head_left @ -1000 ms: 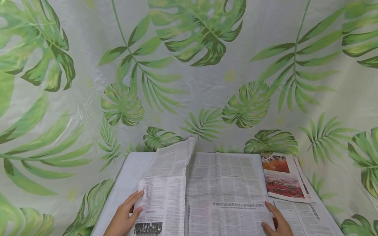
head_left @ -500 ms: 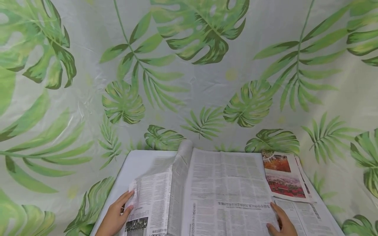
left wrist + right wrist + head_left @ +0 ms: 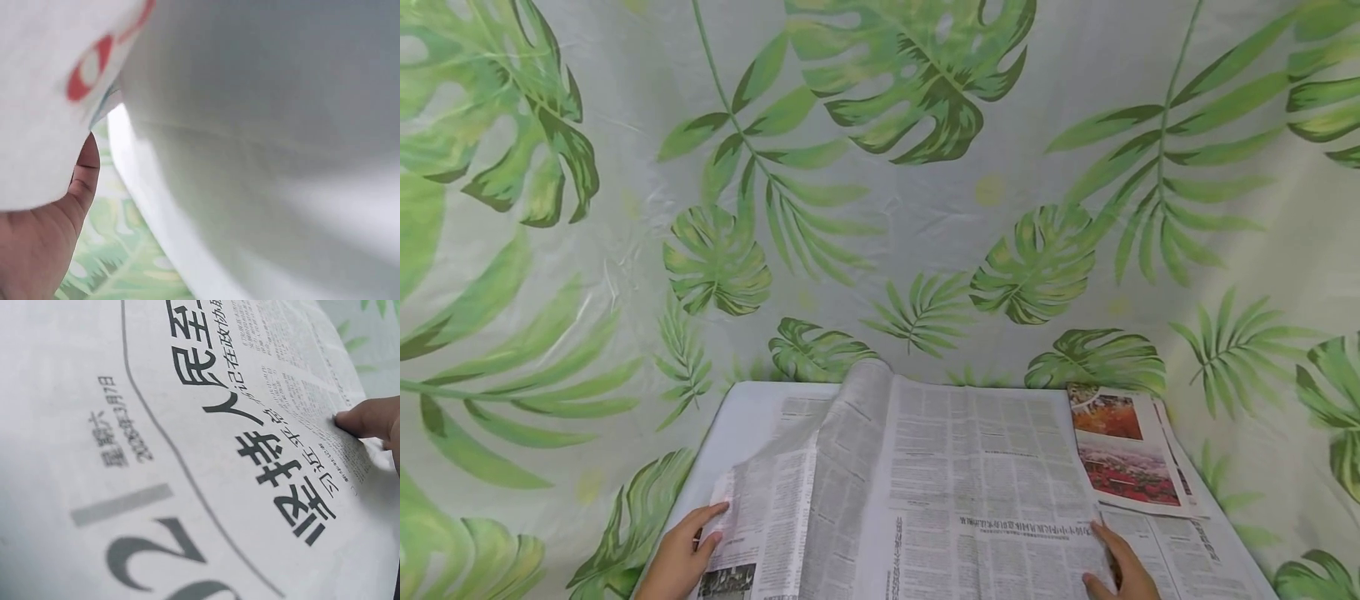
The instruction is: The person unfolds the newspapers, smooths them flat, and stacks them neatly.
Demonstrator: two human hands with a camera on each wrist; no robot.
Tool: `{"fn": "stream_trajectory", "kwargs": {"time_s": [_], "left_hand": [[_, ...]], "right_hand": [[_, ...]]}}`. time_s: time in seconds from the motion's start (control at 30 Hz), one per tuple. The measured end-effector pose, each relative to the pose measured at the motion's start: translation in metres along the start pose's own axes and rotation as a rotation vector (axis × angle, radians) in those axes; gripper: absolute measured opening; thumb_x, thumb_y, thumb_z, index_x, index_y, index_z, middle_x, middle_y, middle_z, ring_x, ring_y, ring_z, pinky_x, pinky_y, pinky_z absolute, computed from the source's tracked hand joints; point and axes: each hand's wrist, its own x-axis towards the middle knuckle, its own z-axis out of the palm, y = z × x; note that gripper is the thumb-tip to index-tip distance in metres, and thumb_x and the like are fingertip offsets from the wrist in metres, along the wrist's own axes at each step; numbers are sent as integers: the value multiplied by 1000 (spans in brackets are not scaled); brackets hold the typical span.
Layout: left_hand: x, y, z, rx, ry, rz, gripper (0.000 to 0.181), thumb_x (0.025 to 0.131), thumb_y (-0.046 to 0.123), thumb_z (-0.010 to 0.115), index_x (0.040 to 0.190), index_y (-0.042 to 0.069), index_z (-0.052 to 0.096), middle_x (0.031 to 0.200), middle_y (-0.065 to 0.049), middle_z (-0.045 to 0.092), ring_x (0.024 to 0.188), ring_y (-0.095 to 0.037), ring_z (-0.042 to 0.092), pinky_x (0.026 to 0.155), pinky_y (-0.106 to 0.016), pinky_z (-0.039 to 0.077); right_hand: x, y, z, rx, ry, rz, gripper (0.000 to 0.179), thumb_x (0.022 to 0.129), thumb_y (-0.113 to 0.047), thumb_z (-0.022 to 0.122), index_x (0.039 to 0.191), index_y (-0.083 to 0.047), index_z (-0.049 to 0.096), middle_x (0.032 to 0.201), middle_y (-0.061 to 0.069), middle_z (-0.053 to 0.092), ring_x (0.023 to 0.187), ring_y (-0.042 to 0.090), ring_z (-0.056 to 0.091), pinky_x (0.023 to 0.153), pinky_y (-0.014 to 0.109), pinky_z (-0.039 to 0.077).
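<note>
A large newspaper [image 3: 985, 467] lies spread open, its left page raised and bent into a rounded fold [image 3: 850, 442] near the middle. At the left edge, my left hand [image 3: 677, 554] pinches the page between thumb and fingers. White paper with a red mark [image 3: 87, 69] hides part of that hand in the left wrist view. My right hand [image 3: 1122, 567] grips the right edge of the newspaper, and in the right wrist view its thumb [image 3: 369, 419] presses on the printed side. The fingers beneath the paper are mostly hidden.
A folded paper with red flower photos [image 3: 1127, 475] lies at the back right. Another printed sheet [image 3: 1176, 550] lies below it. The white table [image 3: 760, 417] ends at a leaf-patterned curtain [image 3: 917, 208] behind.
My left hand has moved left and slightly down, drawing the left page outward and turning its raised fold leftward. My right hand has shifted slightly right and down in view, still holding its edge.
</note>
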Motion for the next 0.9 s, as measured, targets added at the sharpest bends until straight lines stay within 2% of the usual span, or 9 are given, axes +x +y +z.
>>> {"fn": "stream_trajectory", "kwargs": {"time_s": [0.07,0.13,0.27,0.47,0.57,0.67,0.77,0.9], "left_hand": [[-2,-5,0,9,3,-32,41,96,7,70,137,11,66,134,-15,66,113,-31,68,77,-30,57],[-4,-9,0,9,5,-55,39,95,4,70,134,10,67,130,-17,68,108,-30,70,76,-31,57],[-7,-22,2,-7,27,-76,37,94,1,69,131,8,70,129,-20,68,104,-29,71,73,-29,55],[-5,-41,6,-12,63,-140,32,94,1,67,125,9,74,128,-22,70,93,-19,69,68,-24,51],[-4,-47,5,3,69,-155,30,94,2,67,123,7,75,126,-24,70,97,-24,70,69,-26,52],[-2,-51,1,17,68,-156,30,95,3,66,123,5,74,128,-24,69,109,-34,70,77,-32,56],[0,-53,-4,18,59,-150,31,95,3,65,126,2,72,131,-27,66,119,-44,64,88,-46,57],[3,-54,-10,23,40,-125,39,94,1,64,133,-2,66,139,-33,59,130,-53,53,101,-62,49]], "right_hand": [[0,0,0,17,-20,30,86,86,-23,82,153,4,37,153,33,37,95,9,63,73,24,55],[0,1,0,41,-36,57,86,85,-24,83,153,3,38,153,32,37,97,11,65,74,24,55],[-3,1,0,37,-16,81,88,83,-28,85,152,3,40,151,31,42,98,13,66,74,25,56],[0,0,-1,-9,-2,94,91,82,-34,86,151,5,42,150,31,43,105,22,67,78,30,58],[2,0,-2,-39,3,95,92,81,-37,86,150,5,42,149,31,44,106,24,67,79,31,58],[2,0,-3,-83,13,76,91,82,-38,85,150,6,43,148,32,45,109,27,67,79,31,57],[3,0,-3,-143,34,53,89,83,-39,84,149,6,45,146,33,48,111,31,65,79,31,56],[3,1,-3,-201,57,28,86,85,-38,82,148,7,44,144,35,48,117,44,62,88,46,57]]}}
